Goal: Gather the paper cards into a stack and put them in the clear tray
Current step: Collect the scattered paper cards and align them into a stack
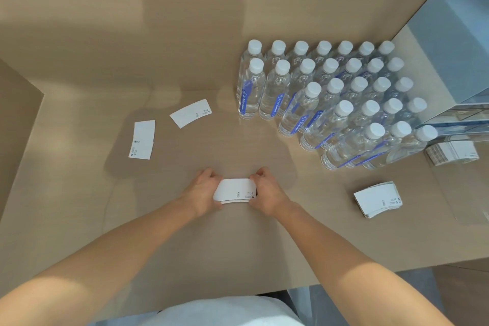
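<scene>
A small stack of white paper cards (234, 190) sits on the tan table near the front middle. My left hand (202, 189) grips its left end and my right hand (266, 192) grips its right end. One loose card (191, 113) lies further back on the left. Two overlapping cards (142, 140) lie left of it. A thicker stack of cards (378, 199) rests at the right. The clear tray (455, 188) lies flat at the far right edge, with another card stack (452, 152) at its back end.
Several rows of clear water bottles (330, 98) with white caps stand at the right, behind the thicker stack. A pale blue box (455, 61) stands behind them at the far right. The table's front edge (344, 276) runs close to my body.
</scene>
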A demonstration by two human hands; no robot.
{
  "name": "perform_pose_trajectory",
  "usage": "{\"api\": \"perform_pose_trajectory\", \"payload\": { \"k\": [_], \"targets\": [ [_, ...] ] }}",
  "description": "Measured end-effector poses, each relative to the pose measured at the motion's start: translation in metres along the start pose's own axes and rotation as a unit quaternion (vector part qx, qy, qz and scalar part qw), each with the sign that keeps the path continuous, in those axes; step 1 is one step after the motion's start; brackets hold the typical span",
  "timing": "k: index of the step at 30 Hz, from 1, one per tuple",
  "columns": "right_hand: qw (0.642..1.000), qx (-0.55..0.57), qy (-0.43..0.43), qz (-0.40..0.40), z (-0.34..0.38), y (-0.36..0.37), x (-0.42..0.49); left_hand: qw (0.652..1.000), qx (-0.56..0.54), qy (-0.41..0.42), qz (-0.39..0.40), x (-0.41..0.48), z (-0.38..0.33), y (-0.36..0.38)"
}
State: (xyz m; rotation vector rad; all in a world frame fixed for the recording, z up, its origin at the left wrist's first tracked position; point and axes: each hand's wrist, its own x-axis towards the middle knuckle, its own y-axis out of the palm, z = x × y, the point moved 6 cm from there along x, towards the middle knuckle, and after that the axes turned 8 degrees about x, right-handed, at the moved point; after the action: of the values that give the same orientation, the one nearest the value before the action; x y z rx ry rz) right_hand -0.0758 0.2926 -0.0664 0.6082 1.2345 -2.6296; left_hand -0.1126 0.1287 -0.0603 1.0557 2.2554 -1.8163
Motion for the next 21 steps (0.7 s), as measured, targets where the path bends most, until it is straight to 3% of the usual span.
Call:
{"api": "perform_pose_trajectory", "payload": {
  "k": [7,12,21],
  "targets": [
    [1.000,-0.022,-0.001,-0.006,0.002,0.000,-0.004,0.997,-0.061,-0.010,-0.045,-0.012,0.010,0.006],
    [0.999,-0.032,0.027,0.028,0.007,-0.003,-0.005,0.995,-0.084,-0.031,-0.040,-0.012,0.017,0.004],
    [0.995,-0.091,0.040,0.008,0.006,0.005,-0.013,0.990,-0.126,-0.051,-0.040,-0.016,0.012,0.004]
  ]
}}
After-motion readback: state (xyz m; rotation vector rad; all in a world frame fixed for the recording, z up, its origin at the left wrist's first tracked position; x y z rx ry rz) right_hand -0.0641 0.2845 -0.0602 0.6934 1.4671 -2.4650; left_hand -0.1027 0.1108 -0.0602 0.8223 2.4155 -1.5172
